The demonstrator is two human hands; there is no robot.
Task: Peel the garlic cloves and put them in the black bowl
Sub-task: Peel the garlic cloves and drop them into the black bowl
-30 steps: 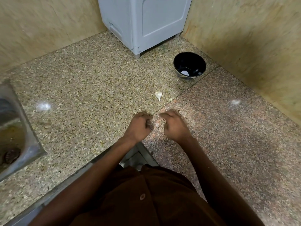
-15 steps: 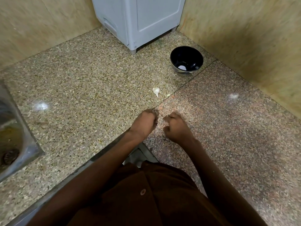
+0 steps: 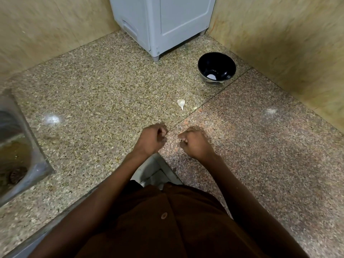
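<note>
The black bowl (image 3: 216, 68) stands on the granite counter near the back right wall, with one pale peeled clove (image 3: 211, 76) inside. A white unpeeled garlic clove (image 3: 181, 103) lies on the counter between the bowl and my hands. My left hand (image 3: 151, 139) and my right hand (image 3: 196, 143) hover just above the counter near its front edge, a small gap apart, both with fingers curled. A small pale bit of garlic shows pinched at my right fingertips. My left fingertips are blurred, and nothing is visible in them.
A grey appliance (image 3: 162, 25) stands at the back against the tiled walls. A steel sink (image 3: 16, 146) is set into the counter at the left. A scrap of garlic skin (image 3: 194, 107) lies beside the loose clove.
My hands, close together a second ago, have drawn slightly apart. The camera has shifted a little; the bowl and loose clove stay in place.
</note>
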